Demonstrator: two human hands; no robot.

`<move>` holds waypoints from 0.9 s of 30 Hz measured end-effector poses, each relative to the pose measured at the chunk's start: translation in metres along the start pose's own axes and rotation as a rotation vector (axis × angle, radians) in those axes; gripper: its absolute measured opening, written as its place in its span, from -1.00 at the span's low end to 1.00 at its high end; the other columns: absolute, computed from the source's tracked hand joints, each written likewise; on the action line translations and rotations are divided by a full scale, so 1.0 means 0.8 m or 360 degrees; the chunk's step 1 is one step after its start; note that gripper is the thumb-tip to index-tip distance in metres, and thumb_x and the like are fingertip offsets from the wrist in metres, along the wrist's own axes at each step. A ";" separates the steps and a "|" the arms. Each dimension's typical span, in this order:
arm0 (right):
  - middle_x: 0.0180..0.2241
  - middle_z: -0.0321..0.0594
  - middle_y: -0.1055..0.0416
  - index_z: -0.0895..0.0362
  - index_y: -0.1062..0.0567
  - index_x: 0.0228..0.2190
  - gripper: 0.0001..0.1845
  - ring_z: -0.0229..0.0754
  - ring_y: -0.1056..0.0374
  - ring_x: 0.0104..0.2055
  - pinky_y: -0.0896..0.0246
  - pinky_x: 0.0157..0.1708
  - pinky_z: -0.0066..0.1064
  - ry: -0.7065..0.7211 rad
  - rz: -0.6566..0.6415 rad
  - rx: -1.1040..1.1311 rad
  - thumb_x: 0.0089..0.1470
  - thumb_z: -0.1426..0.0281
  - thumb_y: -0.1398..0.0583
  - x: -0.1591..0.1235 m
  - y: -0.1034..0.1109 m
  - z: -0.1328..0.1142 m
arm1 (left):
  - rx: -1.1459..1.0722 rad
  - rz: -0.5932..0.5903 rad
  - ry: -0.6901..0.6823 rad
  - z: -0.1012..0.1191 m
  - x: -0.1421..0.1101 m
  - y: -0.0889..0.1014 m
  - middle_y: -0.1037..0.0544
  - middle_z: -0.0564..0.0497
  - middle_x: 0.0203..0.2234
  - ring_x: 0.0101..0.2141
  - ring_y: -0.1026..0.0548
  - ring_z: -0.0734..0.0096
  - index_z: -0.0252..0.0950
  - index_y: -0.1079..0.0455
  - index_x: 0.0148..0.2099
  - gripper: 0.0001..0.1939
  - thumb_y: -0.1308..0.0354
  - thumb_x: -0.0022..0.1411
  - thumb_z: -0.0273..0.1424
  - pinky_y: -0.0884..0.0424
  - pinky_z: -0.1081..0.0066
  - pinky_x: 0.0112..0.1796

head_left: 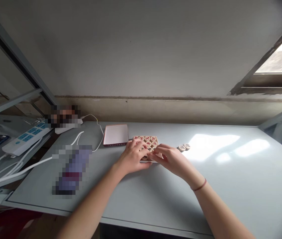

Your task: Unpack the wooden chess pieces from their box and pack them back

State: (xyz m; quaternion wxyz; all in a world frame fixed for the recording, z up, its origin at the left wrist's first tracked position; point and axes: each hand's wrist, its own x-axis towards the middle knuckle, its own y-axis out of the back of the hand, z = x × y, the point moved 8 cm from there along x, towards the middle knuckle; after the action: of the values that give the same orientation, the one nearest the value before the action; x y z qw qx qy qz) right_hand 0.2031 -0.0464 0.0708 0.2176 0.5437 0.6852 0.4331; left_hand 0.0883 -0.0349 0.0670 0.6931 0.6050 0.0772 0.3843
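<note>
A small box (145,136) holds rows of round wooden Chinese chess pieces (147,138) with red and black characters. My left hand (132,155) is curled round the box's near left side, thumb along the front edge and fingers over the pieces. From the right, my right hand (172,160) reaches in with fingertips pinched at a chess piece near the front right of the box; the fingers hide most of that piece. Two loose Chinese chess pieces (184,147) lie side by side on the table, right of the box.
The box lid (116,134) lies inside up at the left. Farther left are a blurred purple item (77,167), white cables (100,132) and a power strip (28,137). A wall (141,111) borders the grey table (180,205) at the back; sunlight falls on its right side.
</note>
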 end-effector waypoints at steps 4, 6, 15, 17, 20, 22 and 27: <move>-0.40 -0.22 -0.43 0.08 -0.45 -0.44 -0.68 -0.33 -0.23 -0.60 -0.18 -0.50 -0.42 -0.0216 0.0355 -0.0050 0.15 0.16 -0.05 -0.005 0.043 0.035 | 0.0133 0.0031 -0.0124 0.018 0.000 -0.011 -0.33 -0.06 0.04 0.11 -0.17 0.02 -0.13 -0.46 -0.10 -0.65 -0.15 0.15 -0.07 -0.15 0.06 0.04; -0.37 -0.21 -0.45 0.08 -0.45 -0.38 -0.71 -0.32 -0.24 -0.62 -0.19 -0.50 -0.40 -0.0396 0.0493 -0.0075 0.10 0.14 -0.08 -0.012 0.066 0.063 | 0.0202 0.0046 -0.0160 0.026 0.000 -0.017 -0.30 -0.05 0.09 0.14 -0.13 0.02 -0.13 -0.47 -0.14 -0.66 -0.10 0.19 -0.04 -0.13 0.04 0.06; -0.39 -0.21 -0.47 0.04 -0.43 -0.20 -0.64 -0.17 -0.40 -0.46 -0.24 -0.51 -0.39 -0.0936 0.0144 0.0055 -0.12 0.33 -0.09 -0.050 0.100 0.130 | 0.0408 0.0122 -0.0190 0.038 0.006 -0.031 -0.31 -0.07 0.10 0.16 -0.14 0.03 -0.22 -0.44 -0.30 -0.71 -0.16 0.16 -0.10 -0.13 0.01 0.06; -0.39 -0.22 -0.47 0.02 -0.42 -0.14 -0.57 -0.17 -0.39 -0.45 -0.25 -0.51 -0.40 -0.0898 -0.0039 0.0034 -0.14 0.33 -0.11 -0.050 0.086 0.134 | 0.0407 0.0117 -0.0187 0.037 0.007 -0.033 -0.32 -0.09 0.09 0.15 -0.14 0.02 -0.22 -0.44 -0.29 -0.72 -0.20 0.14 -0.11 -0.14 0.01 0.06; -0.27 -0.21 -0.48 -0.01 -0.43 -0.10 -0.53 -0.19 -0.39 -0.43 -0.28 -0.46 -0.38 -0.0783 -0.0059 -0.0091 -0.14 0.34 -0.13 -0.043 0.070 0.141 | 0.0388 0.0104 -0.0161 0.034 0.005 -0.034 -0.33 -0.09 0.07 0.15 -0.15 0.02 -0.22 -0.44 -0.26 -0.73 -0.21 0.13 -0.13 -0.14 0.02 0.07; -0.22 -0.20 -0.49 0.00 -0.46 -0.14 -0.58 -0.17 -0.41 -0.36 -0.30 -0.37 -0.36 -0.0689 -0.0014 -0.0155 -0.11 0.33 -0.13 -0.035 0.061 0.142 | 0.0380 0.0095 -0.0148 0.032 0.004 -0.034 -0.34 -0.09 0.06 0.15 -0.15 0.02 -0.22 -0.44 -0.26 -0.74 -0.20 0.14 -0.13 -0.14 0.02 0.07; -0.33 -0.21 -0.51 0.02 -0.52 -0.25 -0.70 -0.18 -0.39 -0.41 -0.27 -0.40 -0.38 -0.0706 -0.0013 -0.0167 -0.01 0.23 -0.10 -0.028 0.052 0.144 | 0.0368 0.0092 -0.0145 0.032 0.003 -0.033 -0.36 -0.07 0.04 0.14 -0.16 0.03 -0.21 -0.44 -0.24 -0.75 -0.19 0.15 -0.15 -0.15 0.03 0.06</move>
State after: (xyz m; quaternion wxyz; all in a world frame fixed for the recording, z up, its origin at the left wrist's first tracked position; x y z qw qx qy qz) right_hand 0.3223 -0.0247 0.0405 0.3925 0.6108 0.5993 0.3372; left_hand 0.1163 -0.0522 0.0508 0.6101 0.6997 0.0719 0.3648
